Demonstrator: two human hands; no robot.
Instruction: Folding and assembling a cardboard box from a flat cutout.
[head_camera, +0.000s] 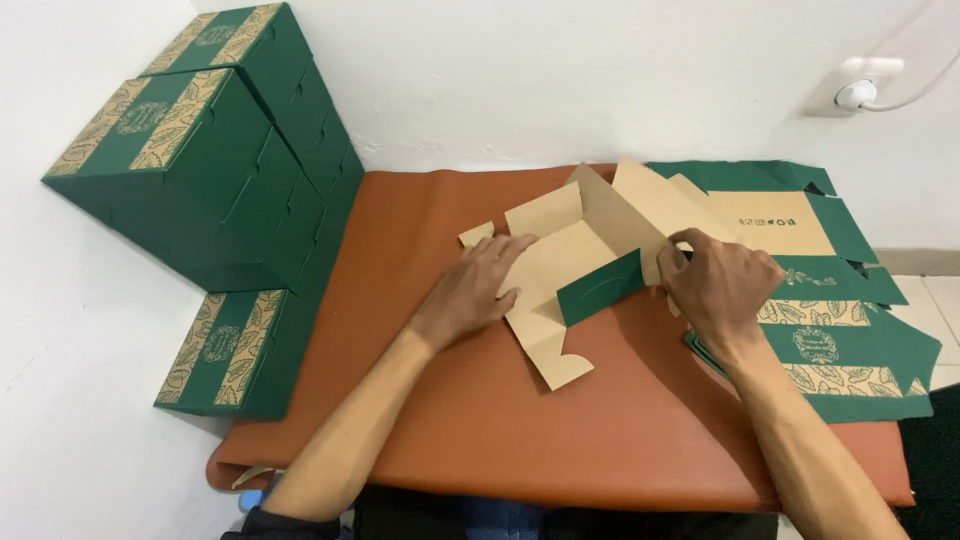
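Left hand (478, 285) lies open, flat on the blank (560, 265). Right hand (715, 285) pinches its folded wall. Mat (600, 430) beneath.

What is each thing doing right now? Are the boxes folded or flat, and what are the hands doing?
Box blank: partly folded, brown inside up, on the mat.
Left hand: flat, pressing the blank down.
Right hand: pinching a flap, fingers closed on it.
Flat blanks: unfolded, stacked at the right.
Finished boxes: folded, closed, stacked at the left.
Mat: spread flat.
Plug: in the wall socket.
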